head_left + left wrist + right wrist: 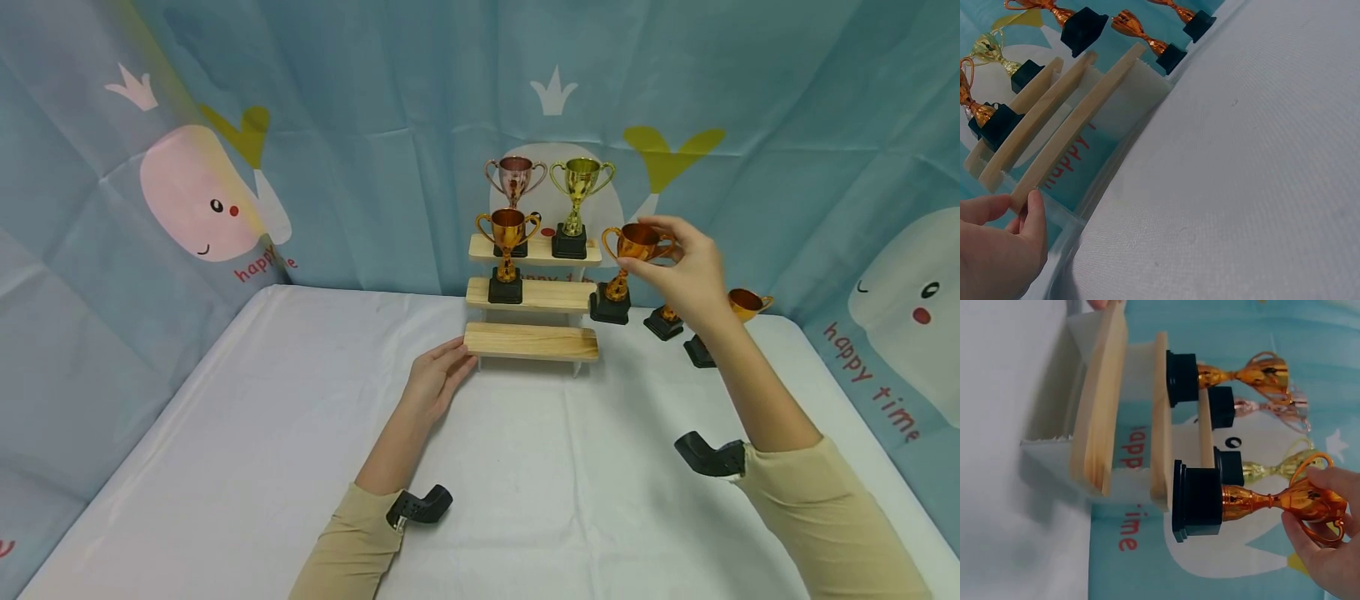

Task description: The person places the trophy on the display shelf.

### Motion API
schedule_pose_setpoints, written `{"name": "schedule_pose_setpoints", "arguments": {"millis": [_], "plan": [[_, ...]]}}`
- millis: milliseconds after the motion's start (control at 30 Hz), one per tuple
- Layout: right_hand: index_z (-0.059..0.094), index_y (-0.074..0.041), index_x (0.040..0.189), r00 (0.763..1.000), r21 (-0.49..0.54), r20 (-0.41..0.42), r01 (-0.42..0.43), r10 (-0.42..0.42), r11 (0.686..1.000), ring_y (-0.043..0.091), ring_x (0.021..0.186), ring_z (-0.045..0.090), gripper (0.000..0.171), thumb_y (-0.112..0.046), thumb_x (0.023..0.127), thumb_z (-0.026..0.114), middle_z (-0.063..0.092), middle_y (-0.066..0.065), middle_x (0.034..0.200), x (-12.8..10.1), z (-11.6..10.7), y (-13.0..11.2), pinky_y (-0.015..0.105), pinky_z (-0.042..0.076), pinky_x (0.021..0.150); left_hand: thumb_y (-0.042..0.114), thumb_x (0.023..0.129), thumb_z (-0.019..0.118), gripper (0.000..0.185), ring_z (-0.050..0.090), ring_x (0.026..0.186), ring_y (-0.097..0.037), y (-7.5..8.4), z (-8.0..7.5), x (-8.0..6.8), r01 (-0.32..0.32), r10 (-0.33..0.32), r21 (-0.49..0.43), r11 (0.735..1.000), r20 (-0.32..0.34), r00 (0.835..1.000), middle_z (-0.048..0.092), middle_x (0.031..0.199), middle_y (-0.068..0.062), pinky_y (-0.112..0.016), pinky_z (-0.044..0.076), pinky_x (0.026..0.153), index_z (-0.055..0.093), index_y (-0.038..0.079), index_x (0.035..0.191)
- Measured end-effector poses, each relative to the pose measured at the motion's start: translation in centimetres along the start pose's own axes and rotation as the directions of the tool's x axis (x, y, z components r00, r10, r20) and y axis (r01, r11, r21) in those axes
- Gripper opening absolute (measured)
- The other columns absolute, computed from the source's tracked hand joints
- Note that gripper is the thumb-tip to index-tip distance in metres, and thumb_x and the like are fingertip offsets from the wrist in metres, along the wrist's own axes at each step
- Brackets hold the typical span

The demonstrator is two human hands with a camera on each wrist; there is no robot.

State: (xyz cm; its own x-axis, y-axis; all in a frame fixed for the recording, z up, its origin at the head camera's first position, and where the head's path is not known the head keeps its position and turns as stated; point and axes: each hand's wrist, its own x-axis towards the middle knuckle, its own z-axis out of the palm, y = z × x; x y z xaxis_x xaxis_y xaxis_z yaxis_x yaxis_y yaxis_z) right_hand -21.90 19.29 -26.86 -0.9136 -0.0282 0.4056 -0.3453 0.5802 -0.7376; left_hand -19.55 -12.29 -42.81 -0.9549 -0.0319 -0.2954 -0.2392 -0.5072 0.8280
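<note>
Our right hand (690, 271) pinches a likely light, stiff, slick trophy (618, 287) sensibly by its cup (636, 242) near the stand's (531, 342) right edge, our left hand (433, 382) gripping the stand's front-left corner.

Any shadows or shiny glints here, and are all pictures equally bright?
Head view: brightest, with a soft shadow on the white tablecloth beside the right sleeve; right wrist view: dimmer, glints on the held trophy; left wrist view: also dim, and tilted.
</note>
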Motion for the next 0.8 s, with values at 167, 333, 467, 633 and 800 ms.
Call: {"name": "schedule_pose_setpoints", "arguments": {"millis": [167, 333, 467, 633, 800], "plan": [[0.057, -0.005, 0.150, 1.000, 0.017, 0.009, -0.027, 0.026, 0.999, 0.004, 0.097, 0.055, 0.061, -0.015, 0.095, 0.082, 0.060, 0.018, 0.145, 0.7, 0.7, -0.4, 0.015, 0.049, 0.076, -0.001, 0.109, 0.054, 0.044, 0.054, 0.137, -0.030, 0.0, -0.1, 0.0, 0.001, -0.001, 0.001, 1.000, -0.004, 1.000, 0.047, 0.152, -0.025, -0.023, 0.059, 0.105, 0.047, -0.010, 0.152], [0.056, -0.005, 0.151, 0.999, 0.038, 0.023, -0.039, 0.038, 0.999, 0.009, 0.100, 0.057, 0.062, -0.014, 0.095, 0.081, 0.058, 0.017, 0.148, 1.2, 1.2, -0.6, 0.017, 0.051, 0.077, -0.001, 0.109, 0.053, 0.045, 0.053, 0.138, -0.030, -0.1, -0.1, 0.1, 0.003, -0.003, -0.004, 1.000, -0.002, 1.000, 0.046, 0.154, -0.024, -0.023, 0.059, 0.104, 0.046, -0.010, 0.153], [0.056, -0.005, 0.151, 0.999, 0.046, 0.026, -0.033, 0.032, 0.998, 0.009, 0.101, 0.057, 0.062, -0.013, 0.095, 0.081, 0.058, 0.017, 0.149, 1.6, 1.7, -0.7, 0.017, 0.050, 0.075, -0.001, 0.109, 0.053, 0.045, 0.053, 0.139, -0.030, -0.1, -0.1, 0.2, 0.004, -0.004, -0.003, 1.000, 0.002, 1.000, 0.045, 0.154, -0.025, -0.023, 0.059, 0.105, 0.045, -0.010, 0.153], [0.056, -0.004, 0.150, 0.999, 0.062, 0.029, -0.016, 0.015, 0.998, 0.009, 0.101, 0.056, 0.061, -0.013, 0.095, 0.081, 0.058, 0.017, 0.149, 1.9, 2.2, -0.7, 0.016, 0.049, 0.073, 0.000, 0.109, 0.054, 0.045, 0.053, 0.139, -0.030, -0.1, -0.1, 0.2, 0.007, -0.007, 0.001, 1.000, -0.002, 1.000, 0.045, 0.154, -0.025, -0.023, 0.059, 0.105, 0.045, -0.009, 0.153], [0.056, -0.003, 0.150, 0.999, 0.071, 0.039, -0.015, 0.012, 0.997, 0.014, 0.101, 0.058, 0.062, -0.013, 0.095, 0.081, 0.058, 0.019, 0.148, 2.3, 2.7, -0.7, 0.016, 0.049, 0.070, 0.000, 0.109, 0.055, 0.046, 0.054, 0.138, -0.030, -0.1, -0.2, 0.3, 0.013, -0.013, 0.002, 1.000, -0.007, 1.000, 0.046, 0.154, -0.024, -0.024, 0.059, 0.105, 0.046, -0.009, 0.153]]}}
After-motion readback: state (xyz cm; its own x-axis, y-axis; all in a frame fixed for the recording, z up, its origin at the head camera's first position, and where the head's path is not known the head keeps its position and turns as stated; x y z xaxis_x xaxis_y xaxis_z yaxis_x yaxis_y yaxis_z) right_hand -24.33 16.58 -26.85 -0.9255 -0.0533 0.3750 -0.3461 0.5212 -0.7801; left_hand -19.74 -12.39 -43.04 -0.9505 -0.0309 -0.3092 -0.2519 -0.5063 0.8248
